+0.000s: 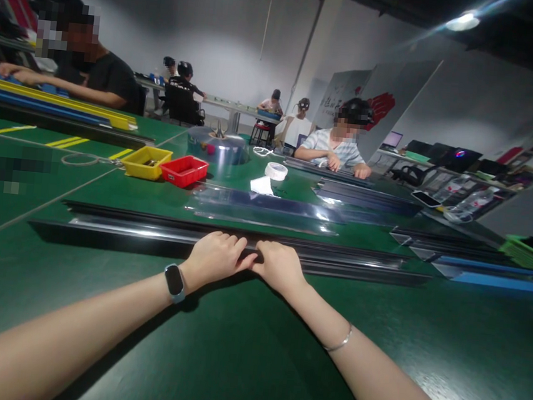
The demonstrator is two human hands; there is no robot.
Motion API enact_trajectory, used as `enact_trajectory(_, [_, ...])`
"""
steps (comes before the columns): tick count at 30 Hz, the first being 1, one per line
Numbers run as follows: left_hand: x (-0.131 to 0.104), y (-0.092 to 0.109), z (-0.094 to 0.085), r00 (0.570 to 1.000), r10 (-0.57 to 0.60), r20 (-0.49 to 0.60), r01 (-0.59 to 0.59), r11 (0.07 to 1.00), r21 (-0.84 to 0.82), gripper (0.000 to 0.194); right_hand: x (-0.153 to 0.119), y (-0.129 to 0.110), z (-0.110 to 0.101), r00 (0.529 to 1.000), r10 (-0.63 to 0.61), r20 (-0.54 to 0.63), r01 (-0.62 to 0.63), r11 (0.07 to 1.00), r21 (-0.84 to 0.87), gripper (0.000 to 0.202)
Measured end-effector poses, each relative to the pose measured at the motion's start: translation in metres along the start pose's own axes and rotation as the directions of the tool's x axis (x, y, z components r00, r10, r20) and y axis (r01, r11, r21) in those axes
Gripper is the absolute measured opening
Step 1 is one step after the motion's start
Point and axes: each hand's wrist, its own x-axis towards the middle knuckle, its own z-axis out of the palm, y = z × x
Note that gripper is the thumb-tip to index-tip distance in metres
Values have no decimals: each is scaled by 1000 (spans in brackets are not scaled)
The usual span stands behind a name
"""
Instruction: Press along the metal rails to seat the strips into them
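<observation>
A long black channel-shaped strip [116,240] lies crosswise on the green table [214,352], with a shiny clear strip along its inside. Both of my hands grip its near wall around the middle, thumbs almost touching. My left hand [216,255] has its fingers curled over into the channel and its thumb on the near side. In the same way my right hand [279,265] is closed over the strip just to the right. The fingertips of both hands are hidden inside the channel.
Behind the strip lie clear plastic sheets [265,210], a tape roll [276,171], a yellow bin [146,162] and a red bin [184,171]. More dark strips [460,249] lie at the right. Co-workers sit across the table, one in a striped shirt [335,147].
</observation>
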Motion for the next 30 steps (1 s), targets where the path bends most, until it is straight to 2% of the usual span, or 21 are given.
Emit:
enact_trajectory(7, [3,6,-4,998,57,2,-57,998,-25,30,0,5,-3,999,-26,46,25,1000,10,22])
enact_trajectory(13, [3,11,-1,1000,9,11,-8,999,-32,33,-4,11,-6,998,21,58,-21,1000,7,31])
enact_trajectory(21, [3,10,0,1000,5,3,-5,999,-52,34,1,13,-4,995,-9,103,11,1000,-21,35])
enact_trajectory(30, [3,10,0,1000,9,-10,-9,999,-53,32,-5,10,0,1000,-4,23,3,999,40,29])
